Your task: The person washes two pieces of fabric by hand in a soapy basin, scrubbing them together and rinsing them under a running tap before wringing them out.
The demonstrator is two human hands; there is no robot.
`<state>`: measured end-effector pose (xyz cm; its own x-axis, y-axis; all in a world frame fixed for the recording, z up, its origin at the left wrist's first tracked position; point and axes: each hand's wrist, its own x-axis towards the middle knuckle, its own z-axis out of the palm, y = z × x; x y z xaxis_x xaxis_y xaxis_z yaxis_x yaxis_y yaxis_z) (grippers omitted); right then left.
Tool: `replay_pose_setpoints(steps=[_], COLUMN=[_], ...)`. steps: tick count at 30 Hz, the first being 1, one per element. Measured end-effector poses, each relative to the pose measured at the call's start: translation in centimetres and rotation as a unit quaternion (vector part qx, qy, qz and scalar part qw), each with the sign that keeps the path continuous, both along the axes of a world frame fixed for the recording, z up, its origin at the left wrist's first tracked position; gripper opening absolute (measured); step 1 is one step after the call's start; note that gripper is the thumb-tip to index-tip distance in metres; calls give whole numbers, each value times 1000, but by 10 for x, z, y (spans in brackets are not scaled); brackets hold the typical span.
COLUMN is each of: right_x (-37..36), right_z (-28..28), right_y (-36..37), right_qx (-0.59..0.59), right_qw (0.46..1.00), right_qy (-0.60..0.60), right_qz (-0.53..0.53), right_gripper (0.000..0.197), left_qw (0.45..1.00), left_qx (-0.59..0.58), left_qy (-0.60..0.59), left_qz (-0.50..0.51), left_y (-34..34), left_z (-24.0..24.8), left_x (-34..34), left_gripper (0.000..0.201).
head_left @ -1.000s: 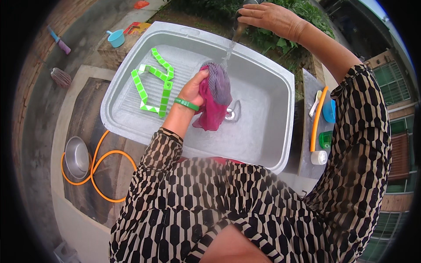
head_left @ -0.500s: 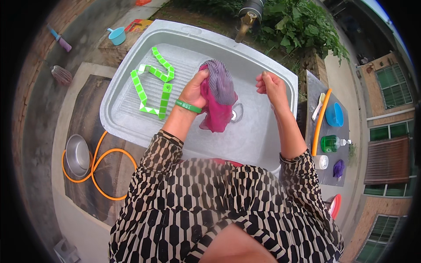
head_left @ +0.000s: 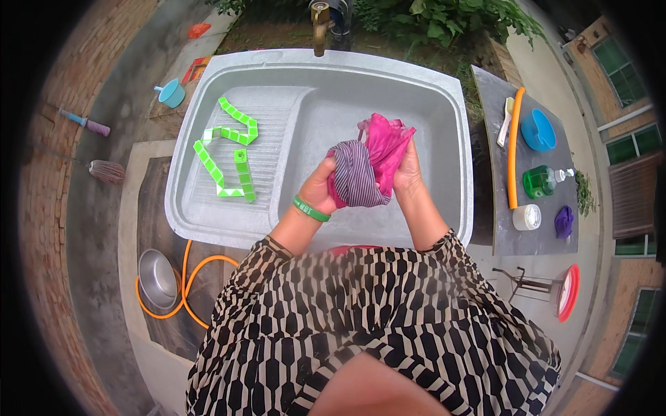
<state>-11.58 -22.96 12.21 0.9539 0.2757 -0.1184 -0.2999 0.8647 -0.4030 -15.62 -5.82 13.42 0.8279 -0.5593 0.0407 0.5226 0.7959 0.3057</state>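
Observation:
Over the basin of a grey sink (head_left: 452,163), a bunched pink cloth with a striped grey-purple part (head_left: 357,173) is held between both hands. My left hand (head_left: 320,186), with a green band on its wrist, closes round the striped side, thumb on top. At the pink side, my right hand (head_left: 408,170) grips the fabric; folds hide most of its fingers. To the left, on the ribbed drainboard, lies a green and white jointed snake puzzle (head_left: 243,177), bent into several angles.
A brass tap (head_left: 319,28) rises behind the sink. The right-hand table bears an orange tube (head_left: 515,149), blue bowl (head_left: 538,130), green pump bottle (head_left: 540,182), white tub (head_left: 527,217) and purple cloth (head_left: 563,222). At left are a metal basin (head_left: 158,277) and orange hose (head_left: 186,267).
My right hand has come in from the right and taken hold of the cloth's pink part. The cloth has turned, its pink part now up and to the right. The whole view has shifted.

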Motion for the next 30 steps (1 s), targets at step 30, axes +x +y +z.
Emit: replay_pose_setpoints(steps=[30], right_x=[14], right_z=[-26], right_y=[-53], right_qx=[-585], right_qw=[804], right_qy=[60], right_qz=[92], right_gripper=[46], left_qw=[990], left_qx=[74], left_qy=[-54], left_qz=[-110], left_y=[-12], left_z=[18], left_x=[30], left_gripper=[46])
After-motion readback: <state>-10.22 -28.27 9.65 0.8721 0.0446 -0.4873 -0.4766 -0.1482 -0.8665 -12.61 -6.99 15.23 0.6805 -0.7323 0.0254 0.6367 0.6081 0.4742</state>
